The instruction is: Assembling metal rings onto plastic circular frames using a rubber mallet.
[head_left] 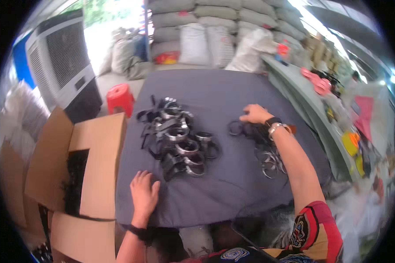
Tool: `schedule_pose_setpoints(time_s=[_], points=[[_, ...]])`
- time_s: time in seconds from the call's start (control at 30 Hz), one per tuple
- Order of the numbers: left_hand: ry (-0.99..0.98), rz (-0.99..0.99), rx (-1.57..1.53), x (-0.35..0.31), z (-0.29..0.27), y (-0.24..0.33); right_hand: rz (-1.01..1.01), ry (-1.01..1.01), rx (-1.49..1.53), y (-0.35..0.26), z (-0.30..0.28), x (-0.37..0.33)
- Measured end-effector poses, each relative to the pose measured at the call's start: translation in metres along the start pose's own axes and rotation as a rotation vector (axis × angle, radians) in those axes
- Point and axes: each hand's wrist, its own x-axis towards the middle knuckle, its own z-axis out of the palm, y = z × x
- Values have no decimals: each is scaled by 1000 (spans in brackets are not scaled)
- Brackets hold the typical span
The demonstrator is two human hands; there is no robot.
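On the grey-covered table [215, 87] lies a large pile of black straps with round silver rims [178, 133], left of the middle. My left hand [144, 195] rests near the table's left front edge, fingers spread. A small dark patch shows by its fingertips. A smaller heap of similar black and silver-rimmed pieces [268, 161] lies on the right, partly under my right forearm. My right hand [255, 115] is at the far end of that heap, fingers curled down beside a black ring [235, 128]. What these fingers hold, if anything, is hidden.
An open cardboard box [98, 175] with black contents stands against the table's left side. Behind it are a red stool [120, 98] and a tall air cooler [66, 61]. A cluttered green ledge [303, 94] runs along the right. Stacked sacks [215, 17] line the back.
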Motion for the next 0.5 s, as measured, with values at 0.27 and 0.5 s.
schedule_pose_setpoints(time_s=[0.27, 0.5], points=[[-33, 71, -10, 12, 32, 27, -86, 220, 229, 52, -44, -113], [34, 194, 15, 5, 16, 24, -88, 206, 179, -12, 42, -112]])
